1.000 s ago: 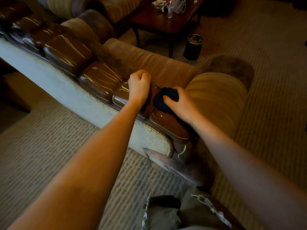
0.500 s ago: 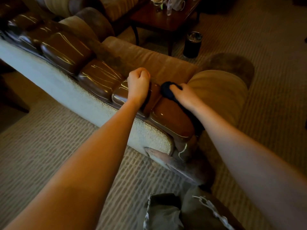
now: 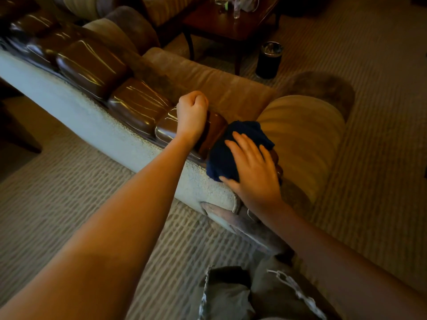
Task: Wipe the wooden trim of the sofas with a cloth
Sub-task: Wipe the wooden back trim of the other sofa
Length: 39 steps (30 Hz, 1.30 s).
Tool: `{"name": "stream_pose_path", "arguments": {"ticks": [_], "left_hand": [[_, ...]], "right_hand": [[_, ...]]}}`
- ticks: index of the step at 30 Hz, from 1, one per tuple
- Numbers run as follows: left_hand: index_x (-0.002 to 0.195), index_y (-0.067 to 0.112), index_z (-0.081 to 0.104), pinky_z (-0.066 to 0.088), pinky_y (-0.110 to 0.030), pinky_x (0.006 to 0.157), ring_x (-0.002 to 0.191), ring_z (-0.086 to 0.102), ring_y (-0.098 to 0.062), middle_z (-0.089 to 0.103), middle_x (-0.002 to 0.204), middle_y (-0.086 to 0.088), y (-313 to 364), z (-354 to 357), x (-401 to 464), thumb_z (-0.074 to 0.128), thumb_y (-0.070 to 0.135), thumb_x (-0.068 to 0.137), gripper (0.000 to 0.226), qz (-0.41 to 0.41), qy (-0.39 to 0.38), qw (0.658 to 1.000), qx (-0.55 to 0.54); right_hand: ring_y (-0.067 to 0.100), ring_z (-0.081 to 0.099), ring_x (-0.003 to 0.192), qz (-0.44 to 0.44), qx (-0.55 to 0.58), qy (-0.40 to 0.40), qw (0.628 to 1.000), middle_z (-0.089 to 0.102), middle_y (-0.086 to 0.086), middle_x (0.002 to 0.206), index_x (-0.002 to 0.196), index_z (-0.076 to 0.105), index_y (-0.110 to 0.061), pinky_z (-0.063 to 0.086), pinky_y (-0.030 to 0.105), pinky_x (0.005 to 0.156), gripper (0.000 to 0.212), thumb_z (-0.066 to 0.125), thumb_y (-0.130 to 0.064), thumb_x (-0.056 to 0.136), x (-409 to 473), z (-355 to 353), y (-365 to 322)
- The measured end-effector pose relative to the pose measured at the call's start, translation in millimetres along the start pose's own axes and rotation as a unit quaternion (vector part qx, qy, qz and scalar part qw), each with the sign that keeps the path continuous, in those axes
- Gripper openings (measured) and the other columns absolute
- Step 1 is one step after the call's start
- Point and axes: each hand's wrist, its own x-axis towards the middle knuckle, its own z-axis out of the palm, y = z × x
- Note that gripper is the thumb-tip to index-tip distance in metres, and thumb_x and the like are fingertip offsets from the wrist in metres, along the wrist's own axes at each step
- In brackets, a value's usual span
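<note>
The sofa's glossy brown wooden trim [image 3: 138, 105] runs in scalloped sections along the top of its back, from upper left to centre. My left hand [image 3: 192, 116] is a closed fist resting on the trim section near the sofa's right end, holding nothing that I can see. A dark blue cloth [image 3: 233, 148] lies over the last trim section beside the rolled armrest [image 3: 305, 137]. My right hand [image 3: 254, 169] presses flat on the cloth with fingers spread and straight.
The sofa's pale fabric back [image 3: 92, 121] faces me. A dark wooden side table [image 3: 231, 26] with clutter and a small black bin [image 3: 269, 60] stand beyond the sofa. A second sofa [image 3: 129, 21] is at the upper left. Striped carpet [image 3: 369, 88] covers the floor.
My right hand has drawn back toward me, from gripping the bunched cloth at the trim's far edge to pressing it flat over the last section. The left fist has stayed put.
</note>
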Motion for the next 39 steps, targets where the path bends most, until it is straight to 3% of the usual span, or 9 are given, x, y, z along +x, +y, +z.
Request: {"name": "stream_pose_path", "arguments": {"ticks": [3,7,10,15,18,23,28,32,39], "left_hand": [[0.057,0.017,0.042,0.030,-0.024,0.052,0.051,0.033,-0.009,0.037,0.055,0.003,0,1,0,0.034,0.000,0.089,0.037,-0.007,0.004,1.000,-0.001],[0.058,0.017,0.042,0.031,-0.024,0.053,0.051,0.034,-0.009,0.038,0.057,0.002,3,3,-2,0.035,0.002,0.089,0.036,-0.009,0.004,1.000,0.007],[0.057,0.018,0.042,0.034,-0.028,0.055,0.054,0.036,-0.013,0.039,0.057,0.001,3,2,-3,0.036,0.007,0.084,0.030,-0.003,0.007,1.000,0.010],[0.058,0.017,0.042,0.033,-0.029,0.055,0.056,0.036,-0.016,0.039,0.058,0.000,3,1,-3,0.036,0.005,0.085,0.030,-0.003,0.009,1.000,0.015],[0.058,0.017,0.040,0.029,-0.024,0.052,0.052,0.032,-0.010,0.036,0.057,0.002,4,1,-3,0.035,0.000,0.087,0.034,-0.010,0.011,1.000,0.013],[0.058,0.016,0.040,0.033,-0.031,0.058,0.058,0.035,-0.019,0.038,0.058,-0.001,5,2,-4,0.035,0.002,0.086,0.032,-0.010,0.014,1.000,0.019],[0.057,0.017,0.040,0.036,-0.034,0.060,0.059,0.038,-0.021,0.039,0.057,-0.001,7,3,-8,0.035,0.005,0.082,0.028,-0.005,0.009,1.000,0.023],[0.056,0.017,0.039,0.031,-0.030,0.056,0.055,0.034,-0.015,0.037,0.056,0.000,7,4,-6,0.035,0.007,0.078,0.025,0.000,0.011,0.999,0.048],[0.059,0.018,0.041,0.031,-0.022,0.053,0.051,0.034,-0.008,0.038,0.057,0.002,9,8,-6,0.035,0.002,0.090,0.036,-0.001,0.011,0.996,0.094]], "right_hand": [[0.020,0.034,0.133,0.023,-0.006,0.003,1.000,0.042,0.005,0.143,0.131,0.039,-0.019,0.037,0.047,0.102,0.078,0.078,-0.042,0.067,-17,1,11],[0.026,0.044,0.129,0.083,-0.074,-0.004,0.994,0.050,0.008,0.136,0.124,0.050,-0.018,0.040,0.052,0.099,0.083,0.084,-0.046,0.054,6,7,-30],[0.024,0.039,0.133,0.094,-0.073,-0.028,0.992,0.048,0.005,0.137,0.128,0.049,-0.020,0.034,0.054,0.103,0.084,0.084,-0.043,0.055,34,6,-53],[0.022,0.039,0.134,0.047,-0.057,-0.007,0.997,0.046,0.003,0.139,0.124,0.050,-0.020,0.036,0.050,0.103,0.079,0.085,-0.034,0.055,10,5,-34],[0.023,0.038,0.134,0.027,-0.062,0.012,0.998,0.043,0.004,0.143,0.128,0.044,-0.022,0.036,0.050,0.103,0.085,0.086,-0.027,0.054,-20,6,-18],[0.021,0.039,0.133,0.085,-0.083,0.012,0.993,0.046,0.002,0.140,0.127,0.045,-0.026,0.034,0.050,0.103,0.077,0.083,-0.035,0.060,13,16,-45],[0.020,0.040,0.133,0.044,-0.091,-0.006,0.995,0.047,0.003,0.140,0.132,0.048,-0.021,0.035,0.050,0.105,0.080,0.082,-0.040,0.061,33,16,-44],[0.024,0.037,0.135,-0.046,-0.018,0.013,0.999,0.043,0.006,0.143,0.133,0.046,-0.019,0.032,0.051,0.106,0.078,0.080,-0.038,0.066,17,11,-10],[0.021,0.020,0.141,0.051,0.141,0.021,0.988,0.029,0.009,0.150,0.140,0.028,-0.019,0.022,0.041,0.113,0.081,0.053,-0.065,0.078,-43,23,45]]}}
